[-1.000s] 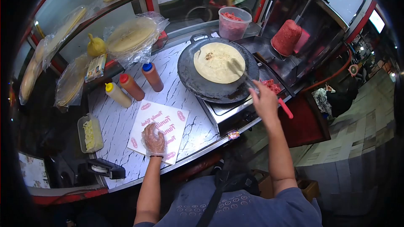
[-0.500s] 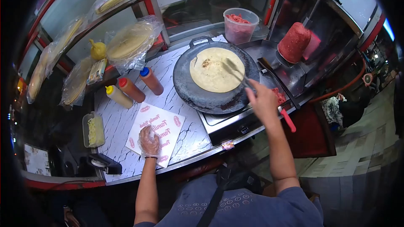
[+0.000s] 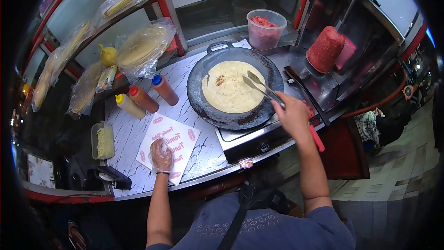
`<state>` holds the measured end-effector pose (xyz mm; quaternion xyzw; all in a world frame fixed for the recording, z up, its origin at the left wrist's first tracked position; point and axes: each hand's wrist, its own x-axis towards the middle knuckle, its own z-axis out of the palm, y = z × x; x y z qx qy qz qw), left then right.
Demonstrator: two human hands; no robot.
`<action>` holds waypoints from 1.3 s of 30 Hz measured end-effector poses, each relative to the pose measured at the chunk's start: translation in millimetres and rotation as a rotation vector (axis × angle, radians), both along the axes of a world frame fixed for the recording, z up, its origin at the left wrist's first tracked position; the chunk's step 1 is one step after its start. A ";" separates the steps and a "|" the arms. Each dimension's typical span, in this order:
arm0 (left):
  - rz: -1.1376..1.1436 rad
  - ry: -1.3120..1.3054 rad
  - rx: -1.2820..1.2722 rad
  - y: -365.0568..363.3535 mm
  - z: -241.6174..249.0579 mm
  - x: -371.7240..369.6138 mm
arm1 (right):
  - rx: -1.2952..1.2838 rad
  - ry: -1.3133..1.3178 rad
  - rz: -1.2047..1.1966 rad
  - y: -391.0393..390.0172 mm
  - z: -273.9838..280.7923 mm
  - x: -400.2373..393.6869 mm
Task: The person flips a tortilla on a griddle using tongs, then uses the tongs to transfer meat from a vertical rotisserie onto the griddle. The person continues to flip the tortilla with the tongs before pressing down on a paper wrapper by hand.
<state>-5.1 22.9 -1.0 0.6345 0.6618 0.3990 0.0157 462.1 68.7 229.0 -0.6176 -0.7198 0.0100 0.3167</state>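
Note:
My right hand is closed on metal tongs, whose tips touch or hover just over a round flatbread. Brown spots mark the bread, which lies on a dark round griddle above a gas burner. In a clear plastic glove, my left hand rests on a white sheet of printed paper on the counter. Its fingers look curled, but whether anything is under them is hidden.
Three squeeze bottles stand behind the paper. A tub of shredded cheese is at the left. Bagged flatbreads fill the shelves. Behind the griddle are a bucket of red meat and a meat cone. A red-handled knife lies right.
The flatbread and griddle have shifted slightly left and down in view. The tongs' tips are now lower over the bread, and my right hand has moved a little down and right.

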 end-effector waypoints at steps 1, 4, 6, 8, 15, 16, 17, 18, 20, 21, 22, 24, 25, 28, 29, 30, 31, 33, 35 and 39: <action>-0.007 0.001 0.001 0.2 -1.4 -0.9 | 0.021 0.005 -0.068 -1.2 -2.5 -15.7; -0.020 0.021 0.015 2.2 -3.6 -2.8 | -0.126 -0.075 0.119 -14.0 -18.9 -53.2; -0.017 -0.005 0.025 1.6 -5.6 -2.6 | -0.088 -0.056 0.159 -24.1 -6.6 -46.9; -0.021 -0.035 0.023 0.9 -4.3 -1.8 | -0.127 0.023 0.186 -34.3 15.5 -31.3; -0.045 -0.059 0.029 3.9 -11.0 -5.5 | -0.088 -0.110 -0.058 -27.0 3.3 -14.8; -0.045 -0.063 0.028 3.6 -11.7 -6.0 | -0.042 -0.032 -0.079 -27.1 -2.6 -35.6; -0.055 -0.067 0.026 2.6 -12.7 -5.8 | 0.004 0.046 -0.101 -30.1 -6.6 -54.8; -0.048 -0.073 0.013 1.7 -10.5 -4.2 | -0.026 -0.009 -0.032 -36.4 -9.6 -71.3; -0.045 -0.079 0.006 3.5 -9.3 -4.8 | -0.090 -0.105 0.014 -50.5 -8.9 -93.3; -0.049 -0.079 0.008 4.2 -11.3 -5.8 | -0.089 -0.108 0.012 -56.5 2.4 -93.3; -0.049 -0.082 0.008 3.1 -13.3 -6.4 | -0.127 -0.029 0.033 -63.9 17.2 -85.4; -0.048 -0.085 0.021 -0.1 -6.7 -4.0 | -0.175 0.106 0.045 -73.5 34.3 -65.5; -0.052 -0.085 0.036 0.3 -4.0 -3.3 | -0.181 0.161 0.034 -76.0 39.7 -53.1; -0.067 -0.117 0.005 -0.4 -5.8 -3.6 | -0.132 -0.095 -0.173 -72.6 32.6 -29.9; -0.070 -0.143 -0.016 0.0 -5.2 -3.6 | -0.093 -0.143 -0.242 -70.9 29.0 -28.9; -0.074 -0.146 -0.014 0.9 -5.1 -4.0 | -0.090 -0.146 -0.246 -68.2 27.9 -36.1; -0.071 -0.131 -0.014 1.0 -5.1 -4.4 | -0.014 -0.098 -0.269 -65.0 25.5 -50.9; -0.082 -0.114 -0.019 0.1 -6.4 -3.9 | 0.078 -0.016 -0.249 -62.4 10.0 -74.6; -0.091 -0.097 -0.021 2.3 -8.0 -6.0 | -0.124 -0.069 -0.148 -72.9 8.4 -98.1; -0.078 -0.104 -0.013 0.3 -8.1 -6.8 | -0.117 0.083 -0.089 -97.4 28.1 -74.5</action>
